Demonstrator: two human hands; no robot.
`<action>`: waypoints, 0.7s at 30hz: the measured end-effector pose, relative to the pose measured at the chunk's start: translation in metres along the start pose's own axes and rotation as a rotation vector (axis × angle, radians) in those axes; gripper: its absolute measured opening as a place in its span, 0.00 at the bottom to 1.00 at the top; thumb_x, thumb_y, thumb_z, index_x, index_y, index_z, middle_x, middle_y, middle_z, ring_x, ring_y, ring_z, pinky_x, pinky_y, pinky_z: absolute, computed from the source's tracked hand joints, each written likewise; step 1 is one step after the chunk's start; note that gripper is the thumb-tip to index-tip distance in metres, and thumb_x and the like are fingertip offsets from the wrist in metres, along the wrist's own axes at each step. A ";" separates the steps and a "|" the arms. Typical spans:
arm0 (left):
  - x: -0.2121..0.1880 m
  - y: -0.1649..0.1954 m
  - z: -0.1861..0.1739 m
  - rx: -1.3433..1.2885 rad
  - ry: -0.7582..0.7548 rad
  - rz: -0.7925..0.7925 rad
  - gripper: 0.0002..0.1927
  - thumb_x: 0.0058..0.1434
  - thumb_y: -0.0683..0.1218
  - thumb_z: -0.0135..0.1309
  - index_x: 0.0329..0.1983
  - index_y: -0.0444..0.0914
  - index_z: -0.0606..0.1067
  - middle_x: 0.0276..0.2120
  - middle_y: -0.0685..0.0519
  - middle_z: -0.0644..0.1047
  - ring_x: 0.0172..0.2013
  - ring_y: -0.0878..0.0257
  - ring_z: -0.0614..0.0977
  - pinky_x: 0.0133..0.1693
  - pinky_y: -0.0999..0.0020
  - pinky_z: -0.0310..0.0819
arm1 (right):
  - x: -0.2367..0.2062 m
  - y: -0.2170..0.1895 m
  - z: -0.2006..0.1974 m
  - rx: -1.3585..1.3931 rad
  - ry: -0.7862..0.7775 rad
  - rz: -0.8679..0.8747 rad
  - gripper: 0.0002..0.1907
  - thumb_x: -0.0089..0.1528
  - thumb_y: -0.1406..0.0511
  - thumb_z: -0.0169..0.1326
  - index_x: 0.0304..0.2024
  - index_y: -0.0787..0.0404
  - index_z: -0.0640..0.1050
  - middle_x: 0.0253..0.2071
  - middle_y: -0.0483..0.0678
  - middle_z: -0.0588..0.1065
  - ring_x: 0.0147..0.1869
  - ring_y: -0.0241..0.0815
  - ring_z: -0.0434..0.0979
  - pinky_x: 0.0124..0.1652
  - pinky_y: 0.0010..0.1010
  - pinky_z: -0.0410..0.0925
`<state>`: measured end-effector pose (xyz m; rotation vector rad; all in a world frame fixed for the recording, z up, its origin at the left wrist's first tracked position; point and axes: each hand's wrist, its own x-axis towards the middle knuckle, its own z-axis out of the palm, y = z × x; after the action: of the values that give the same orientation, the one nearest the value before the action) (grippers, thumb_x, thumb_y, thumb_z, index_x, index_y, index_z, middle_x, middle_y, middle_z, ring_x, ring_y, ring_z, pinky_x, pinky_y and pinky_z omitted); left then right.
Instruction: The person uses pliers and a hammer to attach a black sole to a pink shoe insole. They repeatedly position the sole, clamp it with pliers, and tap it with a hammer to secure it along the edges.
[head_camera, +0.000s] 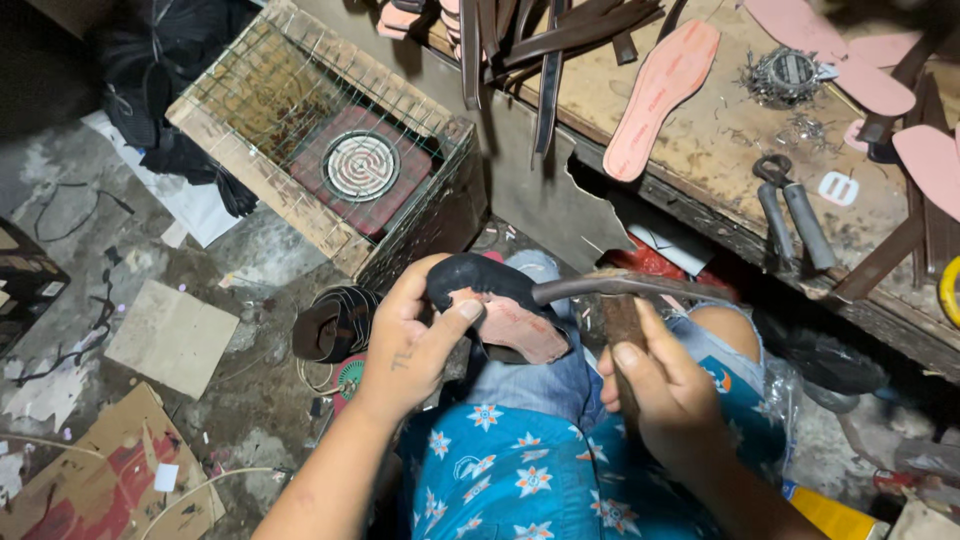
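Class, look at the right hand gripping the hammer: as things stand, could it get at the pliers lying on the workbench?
Probably not directly. The right hand is closed on the hammer, so it is occupied. The pliers lie uncovered on the workbench, with nothing lying across them.

The single camera sits on the person's head and looks steeply down, very near to the left hand (410, 345) and right hand (665, 395) over the lap, with the floor (170, 260) at left and the worktop (720, 140) at upper right.
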<state>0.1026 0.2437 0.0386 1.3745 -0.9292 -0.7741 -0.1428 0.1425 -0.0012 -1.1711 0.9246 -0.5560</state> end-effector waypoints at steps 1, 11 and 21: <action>0.001 0.002 0.000 0.001 -0.007 0.006 0.19 0.65 0.42 0.57 0.59 0.34 0.72 0.47 0.53 0.78 0.49 0.67 0.78 0.55 0.69 0.72 | -0.002 0.001 0.001 0.013 0.070 -0.062 0.33 0.66 0.66 0.44 0.75 0.61 0.58 0.35 0.51 0.75 0.30 0.38 0.75 0.31 0.30 0.72; 0.006 0.017 0.031 0.164 -0.047 0.028 0.20 0.61 0.43 0.59 0.56 0.33 0.74 0.44 0.52 0.81 0.45 0.68 0.82 0.51 0.70 0.77 | -0.009 -0.042 -0.019 -0.217 0.129 -0.142 0.23 0.66 0.67 0.43 0.63 0.67 0.70 0.34 0.50 0.75 0.31 0.37 0.76 0.34 0.29 0.74; 0.012 0.034 0.057 0.216 -0.144 0.117 0.17 0.61 0.43 0.59 0.53 0.34 0.77 0.41 0.49 0.82 0.41 0.66 0.83 0.48 0.69 0.79 | -0.036 -0.087 -0.041 -0.899 0.103 -0.636 0.20 0.62 0.63 0.57 0.54 0.64 0.75 0.41 0.53 0.78 0.43 0.42 0.79 0.45 0.31 0.71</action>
<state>0.0551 0.2089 0.0720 1.4501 -1.2243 -0.7055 -0.1889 0.1205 0.0882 -2.3094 0.9002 -0.7316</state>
